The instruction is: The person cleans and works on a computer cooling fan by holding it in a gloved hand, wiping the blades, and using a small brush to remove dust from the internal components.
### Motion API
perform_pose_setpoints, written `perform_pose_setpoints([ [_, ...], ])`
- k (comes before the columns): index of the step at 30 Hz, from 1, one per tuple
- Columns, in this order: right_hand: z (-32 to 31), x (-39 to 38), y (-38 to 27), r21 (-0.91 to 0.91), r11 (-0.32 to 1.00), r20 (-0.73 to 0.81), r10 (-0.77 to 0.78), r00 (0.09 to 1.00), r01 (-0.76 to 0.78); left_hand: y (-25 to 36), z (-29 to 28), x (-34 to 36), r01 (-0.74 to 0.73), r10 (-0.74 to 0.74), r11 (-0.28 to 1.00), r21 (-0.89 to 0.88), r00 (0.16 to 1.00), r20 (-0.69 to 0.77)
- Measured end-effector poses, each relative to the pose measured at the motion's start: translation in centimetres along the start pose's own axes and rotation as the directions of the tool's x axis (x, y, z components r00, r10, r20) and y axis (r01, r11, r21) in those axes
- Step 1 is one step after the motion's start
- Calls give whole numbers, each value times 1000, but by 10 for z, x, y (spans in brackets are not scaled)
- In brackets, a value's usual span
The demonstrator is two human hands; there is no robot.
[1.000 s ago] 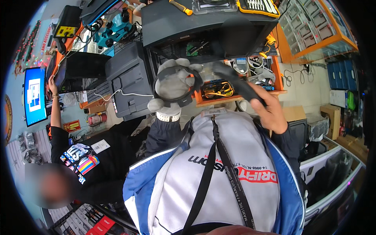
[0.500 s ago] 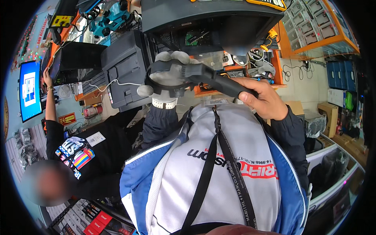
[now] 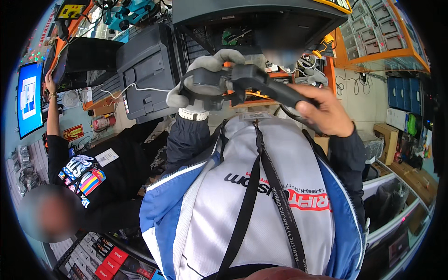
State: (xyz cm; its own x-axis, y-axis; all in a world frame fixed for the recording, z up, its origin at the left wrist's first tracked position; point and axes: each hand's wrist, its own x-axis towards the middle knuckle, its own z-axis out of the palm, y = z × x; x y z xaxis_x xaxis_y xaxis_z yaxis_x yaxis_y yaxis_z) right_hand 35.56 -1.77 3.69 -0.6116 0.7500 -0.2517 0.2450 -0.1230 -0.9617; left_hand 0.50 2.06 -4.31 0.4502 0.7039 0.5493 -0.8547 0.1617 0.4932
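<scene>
Both of my hands are on a black device (image 3: 270,86) made of an open ring joined to a long, thick handle. I cannot tell its exact kind. My left hand (image 3: 201,86), in a grey glove with a white studded band at the wrist, is at the ring end, its fingers curled around the ring. My bare right hand (image 3: 329,112) is closed on the handle's far end, thumb on top. The device is held level in front of my chest, before a black computer case (image 3: 261,16) with a green board inside.
A large black toolbox (image 3: 147,70) stands left of the case. A person (image 3: 100,172) in black reaches toward a monitor (image 3: 31,100) on the left. A glass display cabinet (image 3: 382,32) is at the far right, with cardboard boxes (image 3: 386,140) below. A white cable (image 3: 149,88) crosses the toolbox.
The device has shifted slightly, and its handle end has moved right and down with my right hand. My left fingers now curl over more to the right. The whole view has shifted a little.
</scene>
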Motion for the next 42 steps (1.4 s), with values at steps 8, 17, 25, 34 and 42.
perform_pose_setpoints([
  [8,0,1,9,56,998,15,8,1000,-9,12,-7,4,127,-134,981,147,990,36],
  [17,-7,4,1,76,994,25,73,997,-74,13,-4,7,56,-66,979,196,997,45],
  [25,-9,1,-21,-110,985,-64,125,990,-132,21,4,5,30,-39,970,243,999,33],
  [34,-6,-6,-28,-206,978,-14,-44,999,41,17,24,11,-59,68,943,327,997,-19],
  [42,-1,-8,-36,-236,971,-6,-26,1000,24,23,33,10,-63,78,924,377,997,-24],
])
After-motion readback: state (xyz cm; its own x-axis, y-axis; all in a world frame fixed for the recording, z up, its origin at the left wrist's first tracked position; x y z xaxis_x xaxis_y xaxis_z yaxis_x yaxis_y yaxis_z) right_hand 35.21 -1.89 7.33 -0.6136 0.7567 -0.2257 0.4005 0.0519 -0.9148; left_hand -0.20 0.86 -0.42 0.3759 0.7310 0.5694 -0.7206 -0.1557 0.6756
